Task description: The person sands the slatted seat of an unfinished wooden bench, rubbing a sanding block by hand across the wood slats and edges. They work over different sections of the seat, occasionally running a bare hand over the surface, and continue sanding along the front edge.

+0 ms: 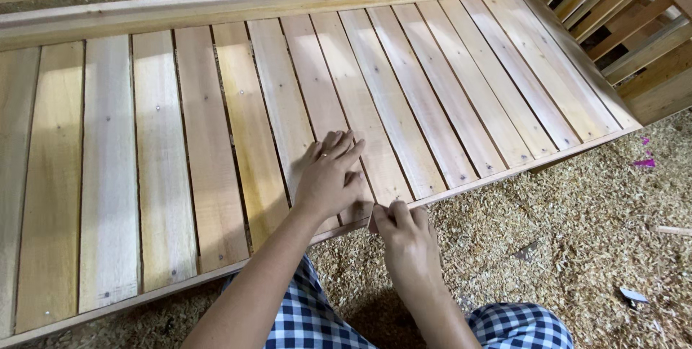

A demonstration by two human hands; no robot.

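A large wooden slatted panel (216,126), built like a bench seat, lies low in front of me. My left hand (328,176) rests flat on one slat near the front edge, fingers together and pointing away. My right hand (407,244) sits at the panel's front rail (461,189), its thumb and fingers pinched on something small at the edge of the slat; what it pinches is too small to tell. My knees in blue-and-white checked cloth (515,327) show at the bottom.
Sawdust and wood shavings (577,234) cover the floor on the near side. A raised wooden back rail (252,3) runs along the far side, and a slatted side frame (634,25) stands at the right. Small scraps lie at the right.
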